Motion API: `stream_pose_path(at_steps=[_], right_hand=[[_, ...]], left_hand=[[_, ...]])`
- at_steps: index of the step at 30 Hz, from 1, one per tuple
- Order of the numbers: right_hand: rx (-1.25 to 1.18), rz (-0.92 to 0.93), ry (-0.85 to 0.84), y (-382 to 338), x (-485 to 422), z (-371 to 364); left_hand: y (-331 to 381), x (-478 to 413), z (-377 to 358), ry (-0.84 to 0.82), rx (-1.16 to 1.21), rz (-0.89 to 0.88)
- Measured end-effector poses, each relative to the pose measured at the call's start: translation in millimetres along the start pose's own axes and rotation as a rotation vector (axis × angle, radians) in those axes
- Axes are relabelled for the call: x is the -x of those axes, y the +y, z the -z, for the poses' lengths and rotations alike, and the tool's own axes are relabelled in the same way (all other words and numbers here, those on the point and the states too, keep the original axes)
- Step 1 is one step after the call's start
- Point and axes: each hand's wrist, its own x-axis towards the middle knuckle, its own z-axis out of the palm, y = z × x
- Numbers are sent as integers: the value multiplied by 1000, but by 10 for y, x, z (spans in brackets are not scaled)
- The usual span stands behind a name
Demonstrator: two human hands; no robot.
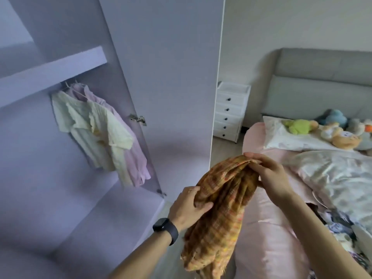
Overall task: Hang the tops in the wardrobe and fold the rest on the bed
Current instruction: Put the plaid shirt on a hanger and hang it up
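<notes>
An orange-and-yellow plaid garment (219, 220) hangs bunched in front of me, between the wardrobe and the bed. My left hand (186, 206), with a dark watch on its wrist, grips the cloth's left side. My right hand (269, 176) pinches the garment's upper edge. In the open wardrobe (60, 178) on the left, a pale yellow top (94, 127) and a pink top (132, 158) hang from the rail under a shelf. The bed (267, 228) with pink sheets lies on the right.
The wardrobe door (171, 87) stands open between me and the bed. A white drawer unit (229, 111) is against the far wall. Soft toys (326, 129), a pillow and a crumpled duvet (338, 178) lie on the bed. More patterned clothes (340, 226) lie at the bed's right edge.
</notes>
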Motion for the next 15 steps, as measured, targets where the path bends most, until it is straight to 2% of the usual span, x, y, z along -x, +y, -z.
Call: stream_pose_path(at_steps=[4, 7, 9, 11, 13, 15], right_hand=[[53, 44, -51, 190, -166, -27], [163, 61, -3, 401, -322, 105], [266, 36, -31, 570, -353, 169], [380, 45, -63, 728, -269, 127], [372, 52, -161, 843, -91, 33], [359, 79, -335, 918, 174, -91]], left_hand=[[74, -110, 111, 118, -3, 80], [116, -199, 371, 168, 106, 123], [256, -285, 522, 195, 211, 158], [413, -361, 626, 206, 194, 190], [554, -447, 630, 168, 37, 238], [629, -475, 596, 110, -18, 292]])
